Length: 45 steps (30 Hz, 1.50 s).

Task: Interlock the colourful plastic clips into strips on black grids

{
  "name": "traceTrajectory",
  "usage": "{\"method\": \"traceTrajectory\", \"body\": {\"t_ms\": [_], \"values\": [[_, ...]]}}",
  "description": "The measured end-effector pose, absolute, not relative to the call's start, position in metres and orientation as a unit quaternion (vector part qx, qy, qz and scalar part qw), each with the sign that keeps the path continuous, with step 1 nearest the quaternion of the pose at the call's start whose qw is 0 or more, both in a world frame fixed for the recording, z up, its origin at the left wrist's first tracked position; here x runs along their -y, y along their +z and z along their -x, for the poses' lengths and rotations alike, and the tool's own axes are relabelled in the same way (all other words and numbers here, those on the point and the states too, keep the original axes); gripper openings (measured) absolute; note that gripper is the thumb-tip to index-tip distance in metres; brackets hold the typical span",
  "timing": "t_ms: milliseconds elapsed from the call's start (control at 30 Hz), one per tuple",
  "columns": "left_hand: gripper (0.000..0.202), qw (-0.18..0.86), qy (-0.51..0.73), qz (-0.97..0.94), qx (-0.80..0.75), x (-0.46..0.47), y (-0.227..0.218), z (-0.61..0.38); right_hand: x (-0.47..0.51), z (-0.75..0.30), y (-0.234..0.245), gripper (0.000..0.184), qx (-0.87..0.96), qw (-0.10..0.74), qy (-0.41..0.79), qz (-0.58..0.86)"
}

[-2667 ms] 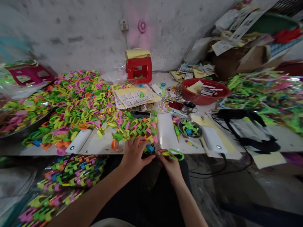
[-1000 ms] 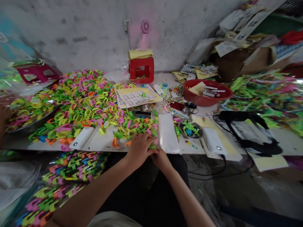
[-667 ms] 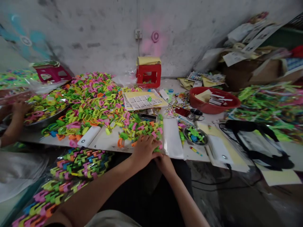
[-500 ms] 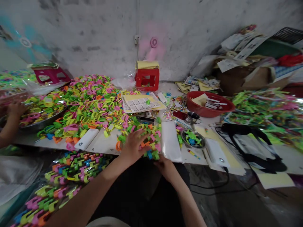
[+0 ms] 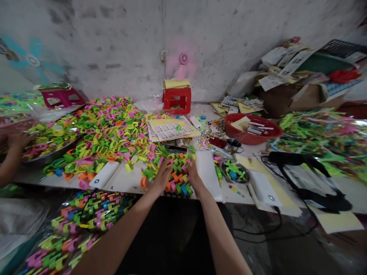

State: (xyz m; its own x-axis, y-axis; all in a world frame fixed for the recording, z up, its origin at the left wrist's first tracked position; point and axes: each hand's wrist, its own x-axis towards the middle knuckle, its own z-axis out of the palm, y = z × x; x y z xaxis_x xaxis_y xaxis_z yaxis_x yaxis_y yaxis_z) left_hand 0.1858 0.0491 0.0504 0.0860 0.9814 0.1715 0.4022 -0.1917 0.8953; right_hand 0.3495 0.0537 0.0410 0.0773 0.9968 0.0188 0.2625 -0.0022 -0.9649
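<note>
table (image 5: pixel 126 177) — papers (image 5: pixel 169 130) lie behind the colorful pieces (image 5: pixel 179 178)

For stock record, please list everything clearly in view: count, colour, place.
Fans: two, blue, pink, back
Stools: two, magenta, red, back
Plastic pieces: countless, mixed, left and centre
Papers: several, cream and white, scattered
Basin: one, red, right
Metal bowls: two, silver, left and right
Devices: two, white, front edge
Headband: one, black, right
Piece block: one, mixed, front centre
Co-worker's hand: one, far left
Left hand: one, block's left
Right hand: one, block's right

A yellow sheet (image 5: pixel 176 84) tops a red stool (image 5: pixel 178 93).
</note>
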Motion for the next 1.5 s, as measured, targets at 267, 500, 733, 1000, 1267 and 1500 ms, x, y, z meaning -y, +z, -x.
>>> {"method": "traceTrajectory", "body": {"t_ms": [267, 500, 733, 1000, 1267, 1500], "values": [[0.061, 0.417, 0.419, -0.615, -0.521, -0.048, 0.058, -0.173, -0.038, -0.37, 0.045, 0.081, 0.489, 0.489, 0.45, 0.565], [0.056, 0.16, 0.312, -0.833, -0.427, -0.011, 0.078, -0.16, -0.003, -0.388, 0.035, 0.065, 0.464, 0.522, 0.417, 0.581], [0.026, 0.093, 0.251, -0.849, -0.456, -0.043, 0.11, -0.205, -0.008, -0.373, 0.049, 0.063, 0.543, 0.507, 0.341, 0.577], [0.02, 0.086, 0.166, -0.856, -0.483, -0.069, 0.12, -0.221, -0.008, -0.379, 0.05, 0.056, 0.566, 0.476, 0.321, 0.591], [0.016, 0.084, 0.183, -0.875, -0.441, -0.066, 0.116, -0.22, -0.007, -0.374, 0.047, 0.056, 0.628, 0.448, 0.243, 0.588], [0.025, 0.102, 0.287, -0.821, -0.482, -0.06, 0.106, -0.148, 0.033, -0.391, 0.047, 0.053, 0.597, 0.462, 0.254, 0.605]]}}
